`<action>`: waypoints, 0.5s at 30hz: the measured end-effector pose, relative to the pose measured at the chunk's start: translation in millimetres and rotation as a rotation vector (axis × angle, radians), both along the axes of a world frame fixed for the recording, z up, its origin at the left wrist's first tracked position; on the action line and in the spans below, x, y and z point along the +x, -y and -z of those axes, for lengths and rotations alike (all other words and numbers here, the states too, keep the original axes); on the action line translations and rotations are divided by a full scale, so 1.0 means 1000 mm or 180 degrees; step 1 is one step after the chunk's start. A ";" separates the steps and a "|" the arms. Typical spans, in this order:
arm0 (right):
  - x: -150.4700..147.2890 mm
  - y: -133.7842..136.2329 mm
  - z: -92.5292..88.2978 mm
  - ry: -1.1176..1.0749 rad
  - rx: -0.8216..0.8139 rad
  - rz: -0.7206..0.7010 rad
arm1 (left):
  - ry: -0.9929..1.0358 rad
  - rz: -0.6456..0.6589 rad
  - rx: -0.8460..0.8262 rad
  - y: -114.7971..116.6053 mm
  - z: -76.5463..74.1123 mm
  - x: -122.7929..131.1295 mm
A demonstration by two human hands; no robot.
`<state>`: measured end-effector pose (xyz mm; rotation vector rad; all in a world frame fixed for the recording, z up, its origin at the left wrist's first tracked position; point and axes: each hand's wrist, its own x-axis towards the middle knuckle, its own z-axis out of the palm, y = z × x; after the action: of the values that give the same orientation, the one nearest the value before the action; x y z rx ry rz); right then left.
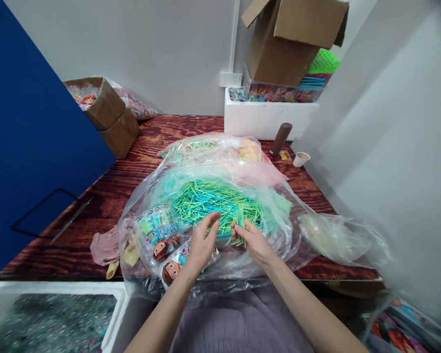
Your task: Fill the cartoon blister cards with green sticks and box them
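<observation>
Pinches green sticks between fingers of the right hand; spreads fingers of the left hand over the near side of a bag on the bench.

I've got the foam box btm-L cut off at frame edge, contents too blurry to ID; R hand hides pt of its green sticks.
</observation>
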<state>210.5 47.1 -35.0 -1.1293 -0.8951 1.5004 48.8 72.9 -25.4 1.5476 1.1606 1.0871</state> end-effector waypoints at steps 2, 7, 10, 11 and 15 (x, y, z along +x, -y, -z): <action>-0.001 0.006 0.007 0.0320 0.0178 0.0173 | -0.0616 -0.0151 0.0291 0.008 -0.004 -0.016; -0.002 0.025 0.034 0.1008 0.0270 0.0276 | -0.2296 0.0034 0.0745 0.038 0.002 -0.037; -0.002 0.033 0.044 0.1062 0.0411 0.0378 | -0.2894 0.0111 0.0855 0.050 0.014 -0.037; -0.002 0.036 0.046 0.1069 0.0439 0.0382 | -0.2965 0.0119 0.0889 0.052 0.018 -0.036; -0.002 0.044 0.047 0.1271 0.0555 0.0305 | -0.2904 0.0135 0.0913 0.053 0.025 -0.034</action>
<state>208.5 2.7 -81.7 -1.3448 -1.1990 1.1118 15.2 20.2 -50.6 2.4008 1.5786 0.5013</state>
